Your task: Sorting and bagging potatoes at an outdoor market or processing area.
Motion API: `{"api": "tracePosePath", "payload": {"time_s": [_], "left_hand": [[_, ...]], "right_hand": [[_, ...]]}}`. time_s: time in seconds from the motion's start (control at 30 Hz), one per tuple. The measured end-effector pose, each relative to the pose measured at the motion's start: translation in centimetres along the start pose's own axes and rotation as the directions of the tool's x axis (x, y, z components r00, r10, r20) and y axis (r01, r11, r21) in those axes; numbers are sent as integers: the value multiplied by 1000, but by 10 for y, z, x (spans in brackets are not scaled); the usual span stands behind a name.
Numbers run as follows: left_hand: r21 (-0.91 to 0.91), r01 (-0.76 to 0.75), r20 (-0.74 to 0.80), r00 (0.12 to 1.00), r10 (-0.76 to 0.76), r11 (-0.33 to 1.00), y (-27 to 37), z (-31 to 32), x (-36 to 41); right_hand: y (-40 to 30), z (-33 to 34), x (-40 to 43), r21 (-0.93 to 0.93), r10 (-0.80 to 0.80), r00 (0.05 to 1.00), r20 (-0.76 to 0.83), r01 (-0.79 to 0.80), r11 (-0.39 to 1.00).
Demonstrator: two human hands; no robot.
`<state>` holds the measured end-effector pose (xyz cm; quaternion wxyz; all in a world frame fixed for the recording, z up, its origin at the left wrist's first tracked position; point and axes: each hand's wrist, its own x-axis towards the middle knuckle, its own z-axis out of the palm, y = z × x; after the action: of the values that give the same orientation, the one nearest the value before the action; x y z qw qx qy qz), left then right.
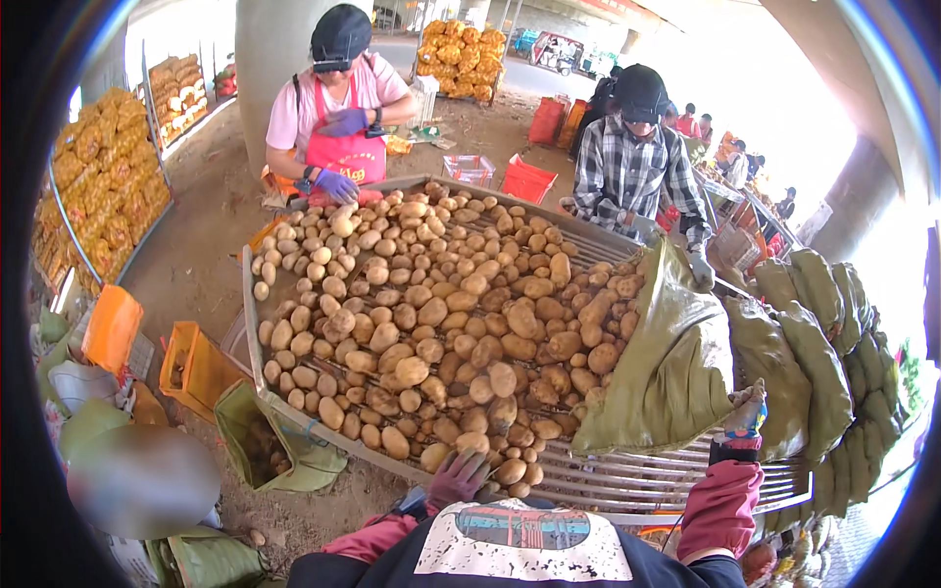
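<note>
A broad heap of potatoes [441, 316] covers the slatted metal sorting table [647, 481] before me. My left hand [457, 478], in a dusty purple glove, rests at the table's near edge against the potatoes, its fingers apart. A green woven sack [669, 360] lies tipped over the table's right side, with potatoes at its left edge. At the sack's near right corner, my right hand [746, 413], in a patterned glove, grips the fabric. Across the table, a co-worker's gloved hand [700, 270] is at the sack's far end.
Full green sacks [801, 353] are stacked to the right. A co-worker in a pink apron [345, 154] stands at the far left, another in a checked shirt [636, 173] at the far right. An open green sack [276, 441] and an orange crate [195, 367] stand at left.
</note>
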<state>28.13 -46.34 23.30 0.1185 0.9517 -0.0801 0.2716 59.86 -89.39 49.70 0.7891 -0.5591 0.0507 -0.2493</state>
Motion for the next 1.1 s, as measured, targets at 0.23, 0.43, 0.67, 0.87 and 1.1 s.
{"api": "tracePosePath", "payload": {"time_s": [0.23, 0.43, 0.67, 0.87, 1.1], "left_hand": [[7, -51, -57, 997, 51, 999, -3, 26, -7], [-150, -17, -82, 997, 5, 989, 2, 13, -2], [-391, 146, 31, 989, -145, 909, 7, -43, 15], [-455, 124, -236, 938, -254, 882, -10, -83, 88], [-410, -192, -214, 970, 111, 892, -12, -78, 201]], "right_hand": [[-28, 74, -94, -235, 84, 980, 180, -40, 971], [-60, 169, -197, -438, -35, 844, 535, 312, 843], [-12, 234, -303, -555, 510, -264, 819, -593, 584], [37, 213, -346, -395, 357, -183, 916, -560, 728], [39, 177, -291, 94, -114, -170, 979, -121, 988]]}}
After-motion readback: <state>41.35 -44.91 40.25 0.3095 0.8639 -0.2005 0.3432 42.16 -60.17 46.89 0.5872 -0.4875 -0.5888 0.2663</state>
